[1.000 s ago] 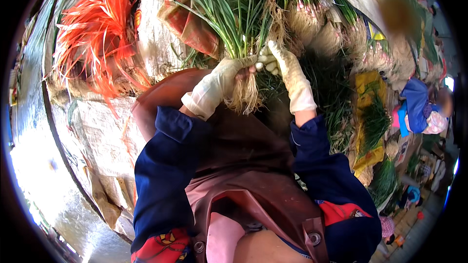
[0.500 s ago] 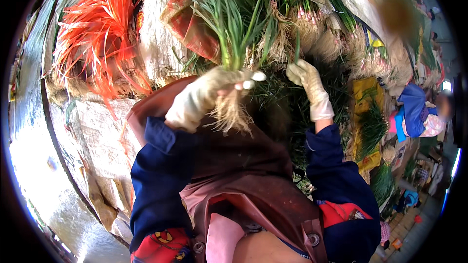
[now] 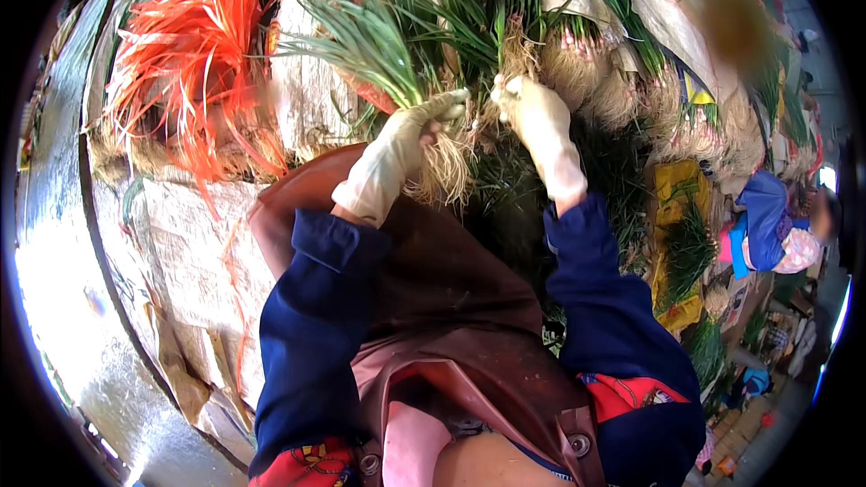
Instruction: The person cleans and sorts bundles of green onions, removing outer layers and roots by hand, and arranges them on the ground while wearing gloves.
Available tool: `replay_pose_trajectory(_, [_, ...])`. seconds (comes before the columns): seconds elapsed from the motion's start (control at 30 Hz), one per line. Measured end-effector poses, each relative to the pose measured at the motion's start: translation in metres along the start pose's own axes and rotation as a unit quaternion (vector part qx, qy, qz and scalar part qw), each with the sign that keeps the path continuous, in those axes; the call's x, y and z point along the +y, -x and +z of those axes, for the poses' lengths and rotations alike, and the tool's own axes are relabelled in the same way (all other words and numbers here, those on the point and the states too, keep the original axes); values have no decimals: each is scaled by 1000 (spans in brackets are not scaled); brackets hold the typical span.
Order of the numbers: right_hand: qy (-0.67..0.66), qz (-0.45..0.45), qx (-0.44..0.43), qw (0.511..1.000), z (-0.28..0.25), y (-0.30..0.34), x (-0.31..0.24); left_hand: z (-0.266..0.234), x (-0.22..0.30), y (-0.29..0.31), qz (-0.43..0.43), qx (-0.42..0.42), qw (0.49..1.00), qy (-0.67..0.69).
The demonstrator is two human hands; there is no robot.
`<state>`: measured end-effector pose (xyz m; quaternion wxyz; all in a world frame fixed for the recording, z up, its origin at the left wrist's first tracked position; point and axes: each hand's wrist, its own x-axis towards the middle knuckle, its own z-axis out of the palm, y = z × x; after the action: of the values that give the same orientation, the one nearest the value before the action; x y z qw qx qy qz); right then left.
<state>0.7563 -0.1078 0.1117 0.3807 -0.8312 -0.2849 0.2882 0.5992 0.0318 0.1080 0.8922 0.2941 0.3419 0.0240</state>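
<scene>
My left hand (image 3: 397, 158), in a pale glove, is closed around a bunch of green garlic (image 3: 374, 50). Its long green leaves lean up and to the left, and its pale stringy roots (image 3: 444, 167) hang below my fingers. To the right, my gloved right hand (image 3: 541, 131) is raised with its fingertips drawn together. They are at the roots of more green garlic (image 3: 519, 50) lying on the heap ahead. Whatever those fingertips hold is too small or hidden to make out.
Orange-red plastic strips (image 3: 194, 63) lie at the far left beside a whitish woven sack (image 3: 311, 63). Tied bundles with pale roots (image 3: 582, 68) line the far right. A yellow sack (image 3: 677, 189) carries greens at the right. Another person (image 3: 767, 225) is farther right. A brown apron (image 3: 442, 280) covers my lap.
My right hand has moved left and away from me to the far roots, its fingers now drawn together. The bunch in my left hand has tilted to the left.
</scene>
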Motion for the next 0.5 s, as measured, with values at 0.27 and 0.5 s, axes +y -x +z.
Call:
replay_pose_trajectory(0.27, [-99,-42,-28,994,29,80,-39,14,-13,7,-32,-35,997,-60])
replay_pose_trajectory(0.5, [-527,97,-113,837,25,31,-28,12,-23,5,-31,-69,997,-26])
